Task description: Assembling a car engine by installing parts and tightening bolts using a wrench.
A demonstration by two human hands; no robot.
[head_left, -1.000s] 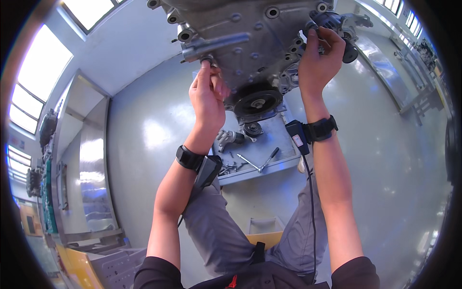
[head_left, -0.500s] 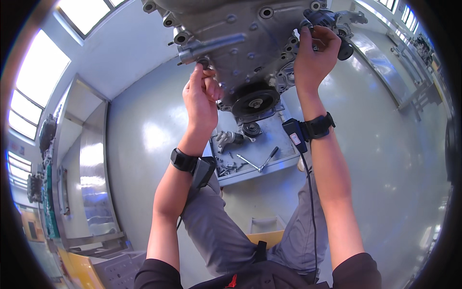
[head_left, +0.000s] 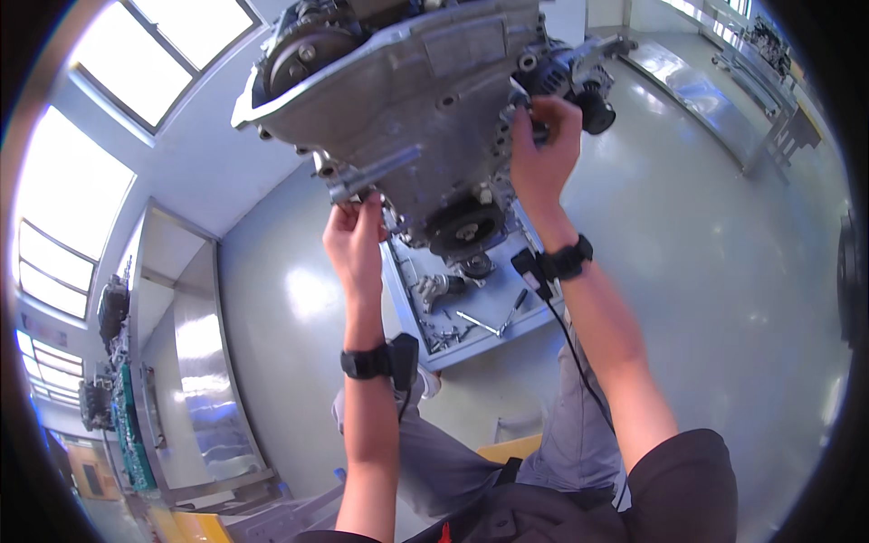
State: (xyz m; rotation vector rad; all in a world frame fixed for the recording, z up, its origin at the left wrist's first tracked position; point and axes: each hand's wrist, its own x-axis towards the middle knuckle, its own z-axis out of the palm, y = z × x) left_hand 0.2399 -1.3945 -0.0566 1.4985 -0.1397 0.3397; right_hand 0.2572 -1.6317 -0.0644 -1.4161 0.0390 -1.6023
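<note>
A grey metal engine (head_left: pixel 425 118) hangs before me, its black crank pulley (head_left: pixel 466 226) low on the front. My left hand (head_left: pixel 355 240) is at its left edge, just under the end of a tube-shaped rib (head_left: pixel 385 172). Thumb and fingers pinch together there; whatever lies between them is too small to make out. At the right edge, my right hand (head_left: pixel 548 149) is closed with bent fingers beside the alternator (head_left: pixel 554 77). Its fingertips touch the engine side, and what they grip is hidden.
Below the engine is a grey tray table (head_left: pixel 493 303) with a ratchet wrench (head_left: pixel 498 326), several loose bolts (head_left: pixel 445 339), a metal housing (head_left: pixel 436 288) and a small pulley (head_left: pixel 476 265). A steel bench (head_left: pixel 213 362) stands left. Cables run from my wrist devices.
The view has tilted up, so the engine sits lower in the picture and its top shows. My left hand has turned, its fingers now pointing up in a pinch; the right hand stays by the alternator.
</note>
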